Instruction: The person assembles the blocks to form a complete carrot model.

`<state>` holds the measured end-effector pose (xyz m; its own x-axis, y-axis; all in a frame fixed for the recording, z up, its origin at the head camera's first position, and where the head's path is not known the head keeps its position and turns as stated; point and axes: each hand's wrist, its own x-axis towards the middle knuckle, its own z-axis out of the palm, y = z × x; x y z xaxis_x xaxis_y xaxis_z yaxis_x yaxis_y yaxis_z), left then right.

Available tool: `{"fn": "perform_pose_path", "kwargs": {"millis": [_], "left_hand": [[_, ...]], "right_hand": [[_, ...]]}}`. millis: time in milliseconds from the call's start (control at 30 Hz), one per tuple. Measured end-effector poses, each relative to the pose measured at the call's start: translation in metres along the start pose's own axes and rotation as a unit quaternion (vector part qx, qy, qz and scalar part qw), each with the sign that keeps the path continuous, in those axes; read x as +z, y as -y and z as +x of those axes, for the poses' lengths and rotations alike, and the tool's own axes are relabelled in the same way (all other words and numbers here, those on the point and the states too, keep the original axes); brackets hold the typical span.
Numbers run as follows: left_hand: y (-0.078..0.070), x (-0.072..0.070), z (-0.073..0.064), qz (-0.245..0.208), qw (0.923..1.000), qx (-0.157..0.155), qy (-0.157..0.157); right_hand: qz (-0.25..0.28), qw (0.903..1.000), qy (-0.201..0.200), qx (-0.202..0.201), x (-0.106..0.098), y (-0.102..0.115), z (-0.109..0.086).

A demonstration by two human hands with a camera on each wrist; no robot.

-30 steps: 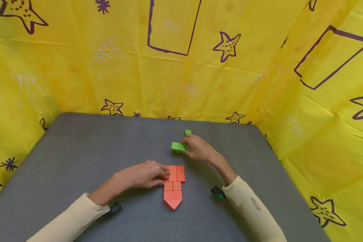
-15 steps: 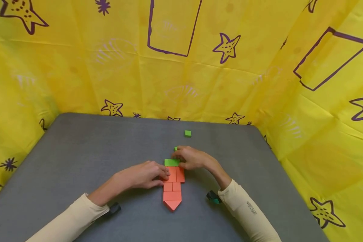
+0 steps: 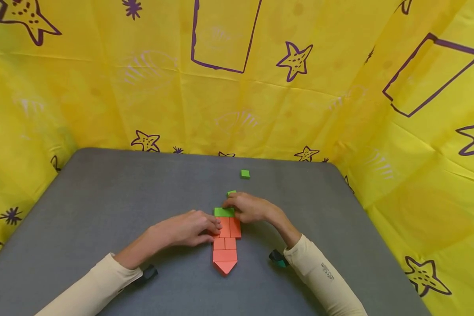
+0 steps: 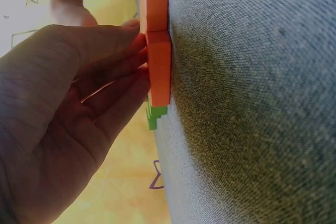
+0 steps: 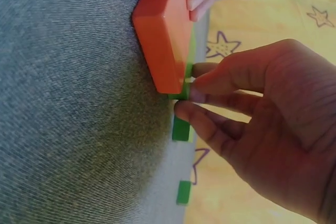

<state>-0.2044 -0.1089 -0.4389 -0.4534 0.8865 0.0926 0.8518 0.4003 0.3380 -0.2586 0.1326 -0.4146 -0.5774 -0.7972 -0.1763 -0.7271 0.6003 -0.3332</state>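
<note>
Orange blocks [image 3: 225, 255] lie flat in a joined row, with a pointed roof-shaped one at the near end. My left hand [image 3: 193, 227] rests its fingertips on the left side of the wider far blocks; in the left wrist view its fingers [image 4: 123, 95] lean on the top of an orange block [image 4: 160, 69], fairly straight. A green rectangular block [image 3: 223, 212] sits against the far edge of the orange ones. My right hand [image 3: 253, 207] pinches that green block by its right end. Just behind these fingers a second green block [image 3: 231, 193] is partly hidden.
A small green block [image 3: 245, 174] lies farther back on the grey table [image 3: 142, 184]. Yellow cloth [image 3: 229, 105] with starfish drawings hangs around the back and sides. Dark wrist cameras [image 3: 278, 258] hang under both sleeves.
My right hand has brought the green rectangular block nearer, from behind the row to its far edge, leaving another green block behind. In the last half second it hardly moves. The left hand stays put.
</note>
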Motion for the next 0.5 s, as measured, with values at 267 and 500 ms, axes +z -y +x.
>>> {"fn": "perform_pose_path", "kwargs": {"millis": [267, 500], "left_hand": [[0.0006, -0.0015, 0.0005, -0.003, 0.9998, -0.015, 0.011], [-0.0006, -0.0018, 0.0007, -0.014, 0.9998, -0.008, 0.006]], "right_hand": [[-0.001, 1.0000, -0.006, 0.004, 0.0006, 0.0013, 0.0005], [0.008, 0.9998, -0.018, 0.001, 0.0005, 0.0012, -0.0024]]}}
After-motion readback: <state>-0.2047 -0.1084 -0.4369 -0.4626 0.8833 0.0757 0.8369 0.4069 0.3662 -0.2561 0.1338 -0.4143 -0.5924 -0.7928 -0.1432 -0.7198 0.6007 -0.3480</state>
